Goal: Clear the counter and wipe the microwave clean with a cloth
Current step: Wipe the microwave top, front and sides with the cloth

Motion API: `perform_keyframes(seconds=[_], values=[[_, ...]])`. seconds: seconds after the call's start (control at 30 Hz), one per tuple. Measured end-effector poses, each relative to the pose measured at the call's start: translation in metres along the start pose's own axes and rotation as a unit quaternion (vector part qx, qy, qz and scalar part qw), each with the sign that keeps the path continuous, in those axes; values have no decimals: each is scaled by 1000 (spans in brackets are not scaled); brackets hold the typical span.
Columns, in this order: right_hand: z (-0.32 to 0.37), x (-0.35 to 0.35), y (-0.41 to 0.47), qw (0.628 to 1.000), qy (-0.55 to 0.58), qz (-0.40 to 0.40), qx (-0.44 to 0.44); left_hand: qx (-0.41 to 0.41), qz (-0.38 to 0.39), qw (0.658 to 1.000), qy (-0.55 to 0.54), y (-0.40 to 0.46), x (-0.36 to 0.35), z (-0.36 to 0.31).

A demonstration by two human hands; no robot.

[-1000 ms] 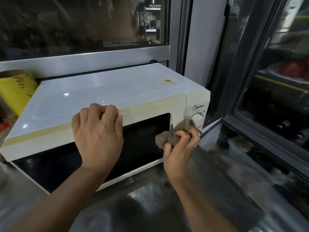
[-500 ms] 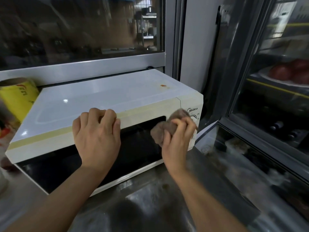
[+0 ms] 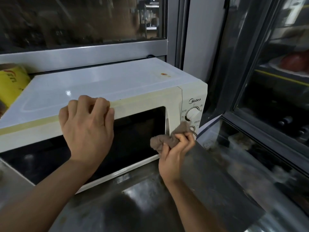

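Note:
A cream-white microwave with a dark glass door stands on the steel counter. My left hand rests on its top front edge, fingers curled over the rim. My right hand grips a bunched brown cloth and holds it against the door's right edge, just below the control dials. A small orange stain shows on the top near the back right corner.
A yellow package stands left of the microwave. A window with a grey frame runs behind it. On the right is a glass-fronted cabinet with red items on a plate inside.
My right hand has slid the cloth down from the upper control panel to the door's lower right edge. My left hand stays on the top front edge.

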State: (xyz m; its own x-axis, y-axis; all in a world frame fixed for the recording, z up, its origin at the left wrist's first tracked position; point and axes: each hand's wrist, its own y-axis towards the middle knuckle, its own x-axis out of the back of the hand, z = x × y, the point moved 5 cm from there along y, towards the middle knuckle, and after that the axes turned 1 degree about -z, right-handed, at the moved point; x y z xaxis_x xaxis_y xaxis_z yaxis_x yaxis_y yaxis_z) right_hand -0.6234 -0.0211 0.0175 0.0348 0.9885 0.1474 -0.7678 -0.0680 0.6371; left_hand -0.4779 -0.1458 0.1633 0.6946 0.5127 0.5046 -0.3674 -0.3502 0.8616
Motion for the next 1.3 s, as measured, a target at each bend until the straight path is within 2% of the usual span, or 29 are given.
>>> perform_keyframes(seconds=[0.27, 0.33, 0.43, 0.5, 0.63, 0.73, 0.93, 1.3], values=[[-38, 18, -23, 986, -31, 135, -91, 0, 14, 1000, -1, -1, 1, -1], [-26, 40, -19, 991, -30, 102, -85, -3, 21, 1000, -4, -1, 3, -2], [21, 68, 17, 1000, 7, -10, -17, 1, 29, 1000, -12, 1, 4, -2], [49, 74, 61, 998, 2, -54, 16, 6, 30, 999, -15, 2, 4, -3], [47, 50, 120, 998, -56, -27, 26, 8, 27, 999, -19, 1, 4, -4], [25, 40, 101, 996, -90, -1, 5, 4, 16, 1000, -18, 1, 4, -3], [16, 41, 100, 988, -139, 56, 45, 4, 14, 1000, -16, 1, 1, -2], [21, 59, 119, 991, -122, 24, -54, 6, 22, 1000, -14, 1, 1, -2]])
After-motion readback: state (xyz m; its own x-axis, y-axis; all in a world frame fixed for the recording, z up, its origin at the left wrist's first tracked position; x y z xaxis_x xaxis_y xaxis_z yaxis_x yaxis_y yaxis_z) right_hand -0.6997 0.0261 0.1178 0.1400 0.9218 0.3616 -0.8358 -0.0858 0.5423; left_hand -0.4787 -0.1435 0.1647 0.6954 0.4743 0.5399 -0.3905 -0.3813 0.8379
